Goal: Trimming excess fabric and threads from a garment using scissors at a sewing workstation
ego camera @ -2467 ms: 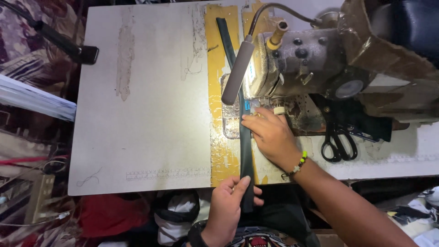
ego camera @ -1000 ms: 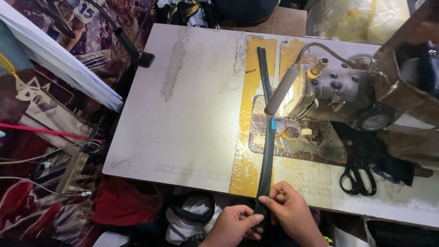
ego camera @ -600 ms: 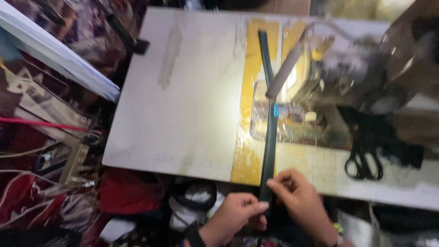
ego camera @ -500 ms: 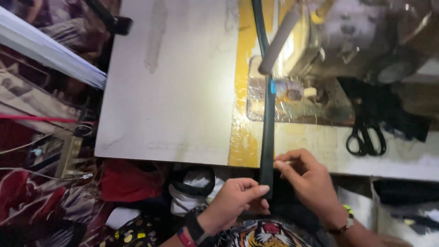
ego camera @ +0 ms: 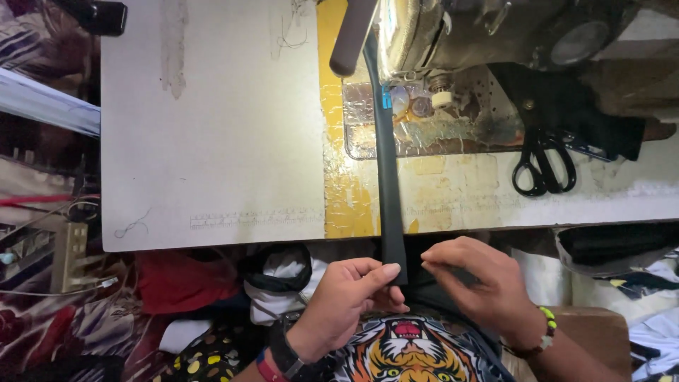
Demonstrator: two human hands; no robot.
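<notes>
Strip: your black strip [ego camera: 388, 191] now hangs over the table's [ego camera: 212, 141] near edge (needle end unmoved).
Hands: your left hand [ego camera: 346, 301] pinches its end; right hand [ego camera: 477, 283], fingers curled, touches beside it.

a worn white table top [ego camera: 212, 127] is filling most of the view, with a band of chipped yellow paint [ego camera: 339, 184] running across it and a faint printed ruler along its near edge. bright light is falling on the metal plate [ego camera: 453, 127] set into the table. patterned cloths [ego camera: 42, 332] are piling up on the floor at left, beside cables and a power strip [ego camera: 67, 255].
</notes>
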